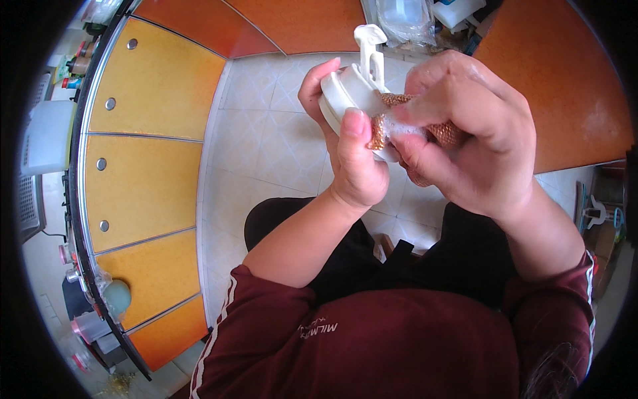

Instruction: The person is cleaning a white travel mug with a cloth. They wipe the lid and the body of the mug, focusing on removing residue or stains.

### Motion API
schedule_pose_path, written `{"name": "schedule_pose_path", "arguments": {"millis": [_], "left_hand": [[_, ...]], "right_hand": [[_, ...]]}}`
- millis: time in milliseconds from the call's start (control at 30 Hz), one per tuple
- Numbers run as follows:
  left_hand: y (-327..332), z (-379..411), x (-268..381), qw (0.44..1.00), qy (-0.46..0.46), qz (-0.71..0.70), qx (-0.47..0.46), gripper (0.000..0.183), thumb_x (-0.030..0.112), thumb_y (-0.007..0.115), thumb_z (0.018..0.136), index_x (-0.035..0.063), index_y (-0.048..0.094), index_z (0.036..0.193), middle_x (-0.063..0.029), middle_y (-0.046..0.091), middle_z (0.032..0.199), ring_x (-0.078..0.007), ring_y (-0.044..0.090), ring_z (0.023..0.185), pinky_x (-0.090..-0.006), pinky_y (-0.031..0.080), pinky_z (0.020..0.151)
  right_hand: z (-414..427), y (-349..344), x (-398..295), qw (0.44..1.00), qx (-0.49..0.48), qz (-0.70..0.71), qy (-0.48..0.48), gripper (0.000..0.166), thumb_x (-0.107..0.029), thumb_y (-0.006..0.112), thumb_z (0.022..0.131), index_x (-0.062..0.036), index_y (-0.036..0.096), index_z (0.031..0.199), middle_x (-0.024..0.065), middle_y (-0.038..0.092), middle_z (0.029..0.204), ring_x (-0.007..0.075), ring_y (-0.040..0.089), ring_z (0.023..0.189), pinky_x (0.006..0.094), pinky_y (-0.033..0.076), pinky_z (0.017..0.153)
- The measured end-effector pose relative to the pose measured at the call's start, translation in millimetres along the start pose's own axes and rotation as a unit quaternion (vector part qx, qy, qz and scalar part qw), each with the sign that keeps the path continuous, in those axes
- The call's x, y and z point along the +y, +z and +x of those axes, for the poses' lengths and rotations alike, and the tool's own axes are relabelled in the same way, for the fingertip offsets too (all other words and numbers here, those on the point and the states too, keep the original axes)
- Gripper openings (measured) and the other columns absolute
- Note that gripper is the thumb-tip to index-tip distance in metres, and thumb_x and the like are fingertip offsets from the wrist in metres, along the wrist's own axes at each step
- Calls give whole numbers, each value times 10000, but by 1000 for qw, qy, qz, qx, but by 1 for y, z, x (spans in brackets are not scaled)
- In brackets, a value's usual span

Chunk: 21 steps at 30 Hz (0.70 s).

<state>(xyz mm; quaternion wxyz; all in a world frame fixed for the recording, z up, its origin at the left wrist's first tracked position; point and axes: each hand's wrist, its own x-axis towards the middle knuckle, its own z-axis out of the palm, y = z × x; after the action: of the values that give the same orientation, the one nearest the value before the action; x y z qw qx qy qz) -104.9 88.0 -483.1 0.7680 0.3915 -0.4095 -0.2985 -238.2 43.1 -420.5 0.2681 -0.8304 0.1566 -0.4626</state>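
My left hand [356,154] grips a round white plastic lid-like part [344,92] by its edge, thumb on the near side and fingers behind. A narrow upright white piece with a rounded end [371,55] stands up from its far side. My right hand [473,124] pinches a copper-coloured mesh scouring cloth [396,99] against the white part. White suds lie between the fingers and the mesh. One folded end of the mesh touches my left thumb. The right fingers hide part of the mesh and the right side of the white part.
Yellow-orange cabinet doors [149,184] with round knobs run down the left, below a dark-edged counter holding containers. An orange panel [558,90] stands at the right. Plastic-wrapped items [406,20] lie at the top. Pale floor tiles [264,144] show beneath my hands.
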Motion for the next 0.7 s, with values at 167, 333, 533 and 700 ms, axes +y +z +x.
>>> {"name": "schedule_pose_path", "arguments": {"millis": [167, 333, 533, 700], "left_hand": [[-3, 12, 7, 995, -33, -95, -3, 564, 528, 317, 936, 106, 389, 1304, -78, 495, 1202, -214, 509, 1070, -373, 433, 896], [-1, -5, -2, 999, 2, -13, -31, 544, 511, 312, 936, 117, 390, 1303, -88, 504, 1206, -229, 505, 1093, -394, 430, 925], [4, 8, 3, 992, -56, -109, 36, 569, 524, 291, 921, 114, 405, 1298, -108, 544, 1174, -242, 532, 1088, -406, 440, 923], [1, -5, -6, 998, -44, -37, 12, 569, 496, 316, 901, 112, 372, 1317, -102, 535, 1178, -224, 529, 1089, -379, 440, 920]], "right_hand": [[-5, 0, 3, 998, -41, 2, 57, 212, 27, 780, 651, -21, 639, 803, 117, 604, 831, 217, 602, 737, 284, 467, 639], [1, 1, 0, 1000, -8, 9, 26, 210, 22, 781, 656, -26, 628, 791, 99, 600, 820, 216, 596, 751, 289, 464, 642], [-4, -1, 5, 999, -36, 5, 39, 230, 9, 793, 645, -39, 627, 797, 91, 589, 806, 218, 589, 762, 306, 467, 667], [-3, -1, 2, 999, -29, -12, 34, 237, 36, 782, 622, -35, 618, 777, 95, 592, 830, 223, 595, 759, 307, 470, 648]]}}
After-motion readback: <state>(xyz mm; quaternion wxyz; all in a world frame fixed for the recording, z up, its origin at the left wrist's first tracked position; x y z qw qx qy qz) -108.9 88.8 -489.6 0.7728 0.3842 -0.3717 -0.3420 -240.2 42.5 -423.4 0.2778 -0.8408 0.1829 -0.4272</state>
